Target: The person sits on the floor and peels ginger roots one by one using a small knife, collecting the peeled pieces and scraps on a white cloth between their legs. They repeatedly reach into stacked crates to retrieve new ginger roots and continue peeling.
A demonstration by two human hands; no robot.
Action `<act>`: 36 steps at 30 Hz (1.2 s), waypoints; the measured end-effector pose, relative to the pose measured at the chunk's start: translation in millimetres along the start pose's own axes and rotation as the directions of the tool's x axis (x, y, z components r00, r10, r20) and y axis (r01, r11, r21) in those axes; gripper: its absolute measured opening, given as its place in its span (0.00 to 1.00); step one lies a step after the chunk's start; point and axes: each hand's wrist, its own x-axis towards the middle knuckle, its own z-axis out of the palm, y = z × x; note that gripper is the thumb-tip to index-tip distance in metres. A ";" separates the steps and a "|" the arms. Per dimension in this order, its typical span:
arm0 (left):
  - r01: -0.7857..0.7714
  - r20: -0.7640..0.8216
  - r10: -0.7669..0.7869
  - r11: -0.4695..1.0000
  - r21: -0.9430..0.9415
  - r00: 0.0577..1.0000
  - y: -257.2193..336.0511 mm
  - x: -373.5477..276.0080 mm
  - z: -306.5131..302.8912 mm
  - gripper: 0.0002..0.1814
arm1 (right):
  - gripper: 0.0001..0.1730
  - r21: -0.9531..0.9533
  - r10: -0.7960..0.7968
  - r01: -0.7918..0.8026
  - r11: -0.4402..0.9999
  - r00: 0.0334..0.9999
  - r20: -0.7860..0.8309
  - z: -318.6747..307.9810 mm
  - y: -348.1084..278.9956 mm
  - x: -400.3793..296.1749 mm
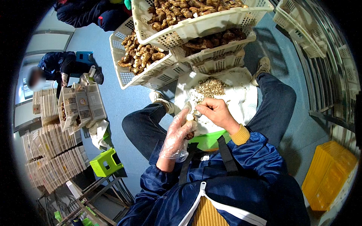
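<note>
My left hand (178,130), in a clear plastic glove, holds a brown mushroom (190,135) with a pale stem end. My bare right hand (217,112) is closed around a small tool with a short metal blade (197,113), which lies against the pale end. The tool's handle is mostly hidden in my fingers. Below both hands, a white sheet (243,99) lies between my legs with a heap of brown and whitish trimmings (210,87) on it. A bright green plastic edge (208,140) shows at the sheet's near side.
Stacked white perforated crates (198,26) of mushrooms stand ahead, another crate (124,77) beside them. At left a co-worker (56,65) bends over crates (82,106); a green stool (106,163) stands nearer. Metal racks (311,73) and a yellow crate (328,175) are at right.
</note>
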 end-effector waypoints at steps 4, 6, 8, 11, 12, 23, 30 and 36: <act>0.095 0.069 -0.092 0.995 -0.037 0.993 6.7 -2.6 3.2 0.36 | 0.12 -0.048 -0.006 0.004 0.999 1.000 -0.022 2.3 3.1 0.0; 0.051 0.088 -0.054 0.998 0.034 0.995 3.5 -2.4 4.4 0.36 | 0.12 -0.066 -0.019 0.017 0.998 0.999 -0.026 3.3 0.8 0.9; 0.046 0.078 -0.052 0.996 0.078 0.996 4.5 -3.7 5.3 0.34 | 0.12 -0.034 -0.047 0.049 0.998 0.998 0.039 3.1 -6.1 -0.8; 0.094 0.044 -0.097 0.993 0.068 0.994 10.6 -2.9 7.8 0.32 | 0.12 -0.063 -0.091 0.095 0.993 0.994 0.059 1.1 -2.4 -1.4; 0.102 0.044 -0.104 0.994 0.035 0.994 9.1 -2.3 5.0 0.32 | 0.12 -0.086 -0.107 0.112 0.990 0.993 0.058 1.5 0.6 -0.6; 0.124 0.072 -0.119 0.990 -0.064 0.990 7.9 -0.3 3.5 0.29 | 0.09 -0.100 -0.101 0.097 0.990 0.994 -0.033 1.2 1.1 2.2; 0.108 0.055 -0.110 0.993 0.036 0.992 8.9 -1.1 6.8 0.28 | 0.11 -0.162 -0.161 0.167 0.973 0.986 0.052 1.5 -2.0 1.7; 0.091 0.043 -0.094 0.994 0.068 0.995 10.2 -2.2 9.0 0.28 | 0.11 -0.227 -0.148 0.140 0.964 0.989 -0.020 4.2 0.5 2.3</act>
